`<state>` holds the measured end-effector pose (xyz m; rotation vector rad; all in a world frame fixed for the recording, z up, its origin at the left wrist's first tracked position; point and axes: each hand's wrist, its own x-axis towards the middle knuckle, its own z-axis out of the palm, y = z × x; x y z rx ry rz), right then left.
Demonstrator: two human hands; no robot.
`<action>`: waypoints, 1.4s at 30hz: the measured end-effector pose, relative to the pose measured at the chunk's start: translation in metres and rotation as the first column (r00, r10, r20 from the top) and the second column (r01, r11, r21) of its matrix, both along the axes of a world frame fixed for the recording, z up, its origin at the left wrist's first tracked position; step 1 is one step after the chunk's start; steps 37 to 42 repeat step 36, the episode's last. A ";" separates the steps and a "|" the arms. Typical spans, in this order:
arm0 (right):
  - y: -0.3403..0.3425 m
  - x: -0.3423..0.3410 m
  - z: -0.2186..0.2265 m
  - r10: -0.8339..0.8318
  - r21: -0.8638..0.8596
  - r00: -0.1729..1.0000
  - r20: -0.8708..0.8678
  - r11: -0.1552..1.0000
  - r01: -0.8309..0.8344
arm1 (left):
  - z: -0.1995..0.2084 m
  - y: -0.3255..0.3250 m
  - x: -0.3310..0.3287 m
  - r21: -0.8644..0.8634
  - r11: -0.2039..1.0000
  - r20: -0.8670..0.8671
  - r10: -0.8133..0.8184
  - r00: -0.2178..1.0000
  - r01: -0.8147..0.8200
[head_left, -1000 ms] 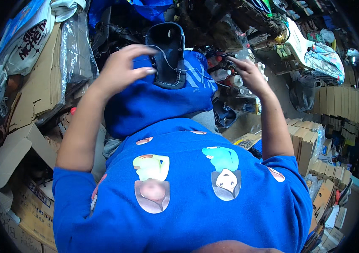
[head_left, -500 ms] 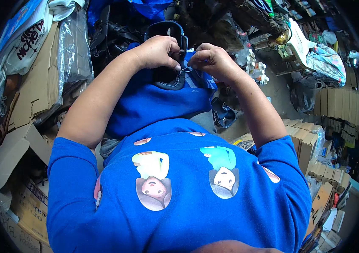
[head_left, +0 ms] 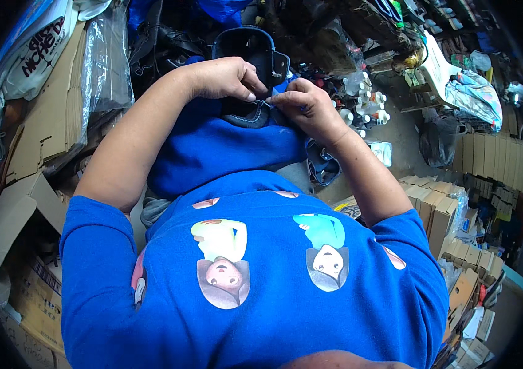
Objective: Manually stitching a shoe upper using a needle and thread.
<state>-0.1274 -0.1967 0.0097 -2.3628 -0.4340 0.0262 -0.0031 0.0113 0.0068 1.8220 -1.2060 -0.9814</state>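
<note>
A dark shoe upper [head_left: 244, 119] with light stitching along its edge lies on the blue cloth over my lap. Its tall, open, blue-rimmed part [head_left: 272, 44] points away from me. My left hand [head_left: 228, 79] is closed on the upper from the left, thumb and fingers near the stitched edge. Close by on the right, my right hand [head_left: 306, 108] pinches a white thread [head_left: 264, 104] at the same edge. Its fingertips almost meet those of the left. Whether a needle is in the right fingers is too small to tell.
Another dark shoe piece [head_left: 322, 163] lies right of my lap. Several white-capped bottles [head_left: 369, 104] stand beyond my right forearm, near a white plastic chair [head_left: 436, 74]. Stacked cardboard boxes [head_left: 436, 206] fill the right; cardboard sheets [head_left: 52, 123] and an open carton [head_left: 12, 221] flank my left.
Both hands have shifted slightly toward me, the right one also a little to the right. The thread span between them looks shorter, and the upper's tall part has tilted right.
</note>
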 end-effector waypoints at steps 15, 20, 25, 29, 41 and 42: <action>0.039 0.017 0.042 0.301 -0.699 0.953 -0.043 0.672 -0.244 | -0.007 -0.002 -0.007 -0.013 0.995 0.226 0.100 0.969 -0.100; 0.031 0.018 0.031 0.134 -0.435 0.988 -0.077 0.887 -0.154 | -0.019 -0.003 -0.002 -0.095 0.975 0.175 0.214 0.961 -0.200; 0.028 0.021 0.007 0.048 -0.185 0.999 -0.002 0.982 -0.048 | -0.020 0.001 -0.017 -0.336 0.882 0.372 0.448 0.813 -0.331; 0.010 0.009 0.006 -0.121 0.178 0.880 -0.459 0.958 0.225 | -0.007 0.017 -0.044 -0.285 0.832 0.395 0.555 0.732 -0.476; -0.054 0.001 0.015 0.316 0.919 0.863 -0.393 0.146 0.365 | -0.006 0.027 -0.038 0.023 0.970 0.374 0.216 0.902 -0.242; -0.054 0.001 0.015 0.316 0.919 0.863 -0.393 0.146 0.365 | -0.006 0.027 -0.038 0.023 0.970 0.374 0.216 0.902 -0.242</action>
